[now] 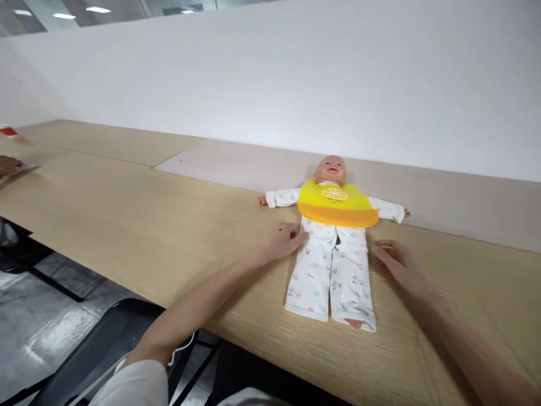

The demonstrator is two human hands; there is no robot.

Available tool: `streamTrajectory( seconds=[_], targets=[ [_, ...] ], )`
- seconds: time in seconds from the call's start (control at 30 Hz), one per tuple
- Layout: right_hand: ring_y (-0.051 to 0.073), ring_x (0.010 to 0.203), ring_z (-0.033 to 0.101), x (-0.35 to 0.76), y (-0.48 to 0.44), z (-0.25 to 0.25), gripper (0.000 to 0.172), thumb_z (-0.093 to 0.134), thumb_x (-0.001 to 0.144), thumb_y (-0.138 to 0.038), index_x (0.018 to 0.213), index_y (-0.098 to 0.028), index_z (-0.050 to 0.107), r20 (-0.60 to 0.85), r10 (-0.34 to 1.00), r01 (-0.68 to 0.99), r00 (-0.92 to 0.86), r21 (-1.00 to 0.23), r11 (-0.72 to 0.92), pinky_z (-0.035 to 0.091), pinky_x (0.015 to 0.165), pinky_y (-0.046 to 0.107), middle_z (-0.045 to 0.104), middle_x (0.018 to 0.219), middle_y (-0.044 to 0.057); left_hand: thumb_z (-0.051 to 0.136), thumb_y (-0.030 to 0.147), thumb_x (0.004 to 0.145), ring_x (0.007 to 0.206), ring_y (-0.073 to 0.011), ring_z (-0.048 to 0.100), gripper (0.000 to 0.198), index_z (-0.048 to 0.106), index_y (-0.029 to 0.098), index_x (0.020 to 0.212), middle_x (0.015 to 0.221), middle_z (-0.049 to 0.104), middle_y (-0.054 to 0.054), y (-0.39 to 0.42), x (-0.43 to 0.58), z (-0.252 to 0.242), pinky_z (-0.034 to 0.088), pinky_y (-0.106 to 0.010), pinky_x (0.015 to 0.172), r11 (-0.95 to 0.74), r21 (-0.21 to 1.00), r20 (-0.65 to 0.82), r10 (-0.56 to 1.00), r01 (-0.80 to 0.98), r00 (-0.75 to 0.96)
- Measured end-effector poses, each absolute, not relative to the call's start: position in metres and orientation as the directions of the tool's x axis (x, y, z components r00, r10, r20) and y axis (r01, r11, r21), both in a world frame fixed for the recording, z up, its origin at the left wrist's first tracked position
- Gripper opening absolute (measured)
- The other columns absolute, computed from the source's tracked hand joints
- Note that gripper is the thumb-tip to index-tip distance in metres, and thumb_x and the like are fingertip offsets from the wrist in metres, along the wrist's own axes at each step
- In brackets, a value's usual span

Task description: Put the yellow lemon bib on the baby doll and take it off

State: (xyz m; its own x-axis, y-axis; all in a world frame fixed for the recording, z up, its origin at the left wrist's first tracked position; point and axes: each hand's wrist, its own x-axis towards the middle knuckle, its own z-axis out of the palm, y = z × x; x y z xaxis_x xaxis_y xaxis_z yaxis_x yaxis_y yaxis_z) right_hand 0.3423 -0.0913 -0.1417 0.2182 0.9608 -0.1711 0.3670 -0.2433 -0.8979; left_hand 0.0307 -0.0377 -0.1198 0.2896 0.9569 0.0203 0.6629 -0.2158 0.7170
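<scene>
1. Head view: doll (332,242) face-up on the worktop (127,225), yellow bib (337,204) on chest, head toward the wall, feet toward the near edge, long axis running straight away.
2. Left grip (284,239) at the doll's waist, fingertips touching the clothing, loosely curled, holding nothing.
3. Right grip (393,260) just beside the opposite hip, spread flat, empty; contact unclear through blur.
4. Doll between both; left nearer.

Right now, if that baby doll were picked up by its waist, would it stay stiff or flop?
Probably floppy in part: the doll wears a loose cloth suit that lies flat and wrinkled, so the legs may dangle. The head looks like hard moulded plastic, likely the heaviest end. The yellow bib looks rubbery and might slide or flip.
</scene>
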Motion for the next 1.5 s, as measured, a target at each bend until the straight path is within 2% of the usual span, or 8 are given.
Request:
streamTrajectory(
  seconds=[0.3,0.7,0.8,0.87,1.0,1.13,1.3,1.5],
  targets=[
    [0.024,0.095,0.068,0.287,-0.143,-0.143,0.085,0.070,0.074,-0.063,0.142,-0.023,0.038,-0.268,0.963,0.268,0.032,-0.926,-0.267,0.059,0.073,0.033,0.066,0.120,0.010,0.068,0.053,0.074,0.062,-0.0117,0.044,0.043,0.042,0.020,0.067,0.065,0.047,0.005,-0.062,0.036,-0.113,0.030,-0.026,0.058,-0.171,0.741,-0.218,0.853,0.650,0.473],
    [0.020,0.066,0.063,0.286,-0.159,-0.149,0.084,0.074,0.067,-0.052,0.139,-0.020,0.046,-0.289,0.942,0.161,0.169,-0.935,-0.316,0.049,0.053,0.028,0.071,0.088,0.007,0.058,0.060,0.083,0.051,-0.0130,0.057,0.043,0.046,0.020,0.074,0.058,0.057,0.002,-0.062,0.009,-0.098,0.041,-0.023,0.048,0.009,0.901,-0.404,0.386,0.434,0.830],
    [0.015,0.054,0.052,0.300,-0.152,-0.153,0.058,0.067,0.073,-0.053,0.118,-0.018,0.062,-0.206,0.945,0.267,0.253,-0.924,-0.273,0.042,0.049,0.025,0.062,0.066,0.002,0.055,0.053,0.086,0.054,-0.0136,0.056,0.035,0.051,0.019,0.079,0.063,0.062,-0.001,-0.036,-0.002,-0.104,0.044,-0.025,0.052,-0.114,0.892,-0.278,0.623,0.436,0.731],
    [0.014,0.055,0.051,0.314,-0.141,-0.155,0.044,0.061,0.076,-0.053,0.101,-0.017,0.067,-0.094,0.939,0.368,0.332,-0.903,-0.220,0.043,0.052,0.025,0.058,0.063,0.002,0.055,0.040,0.086,0.065,-0.0154,0.058,0.023,0.052,0.019,0.077,0.071,0.062,-0.002,-0.009,-0.012,-0.116,0.047,-0.028,0.061,-0.292,0.790,0.013,0.886,0.538,0.463],
    [0.015,0.064,0.056,0.351,-0.116,-0.164,0.039,0.055,0.075,-0.047,0.094,-0.015,0.067,0.144,0.895,0.582,0.422,-0.801,-0.145,0.047,0.060,0.027,0.066,0.082,0.008,0.061,0.022,0.077,0.115,-0.0320,0.053,0.025,0.059,0.016,0.101,0.111,0.063,-0.016,0.043,-0.033,-0.143,0.042,-0.047,0.100,-0.357,0.382,0.414,0.891,0.852,0.188],
    [0.021,0.077,0.061,0.390,-0.088,-0.170,0.042,0.047,0.078,-0.043,0.101,-0.013,0.066,0.360,0.868,0.779,0.343,-0.626,-0.049,0.051,0.072,0.034,0.067,0.099,0.015,0.063,0.034,0.081,0.142,-0.0420,0.027,0.065,0.045,0.013,0.139,0.146,0.045,-0.021,0.064,-0.044,-0.156,0.024,-0.055,0.114,-0.327,0.174,0.355,0.901,0.929,0.251],
    [0.030,0.117,0.055,0.427,-0.035,-0.173,0.043,0.051,0.077,-0.036,0.111,-0.012,0.063,0.562,0.805,0.929,0.188,-0.369,0.041,0.039,0.109,0.047,0.063,0.121,0.018,0.045,0.031,0.091,0.137,-0.0400,0.036,0.052,0.048,0.013,0.140,0.137,0.056,-0.020,0.075,-0.038,-0.156,0.029,-0.053,0.109,-0.301,0.126,0.307,0.918,0.945,0.251],
    [0.028,0.123,0.053,0.445,0.021,-0.176,0.054,0.055,0.077,-0.031,0.126,-0.008,0.056,0.406,0.819,0.765,0.406,-0.641,-0.062,0.038,0.112,0.044,0.058,0.131,0.019,0.045,0.032,0.090,0.123,-0.0370,0.048,0.044,0.055,0.013,0.129,0.125,0.065,-0.018,0.100,-0.044,-0.157,0.038,-0.050,0.100,-0.314,0.042,0.375,0.885,0.948,0.277]
  ],
)
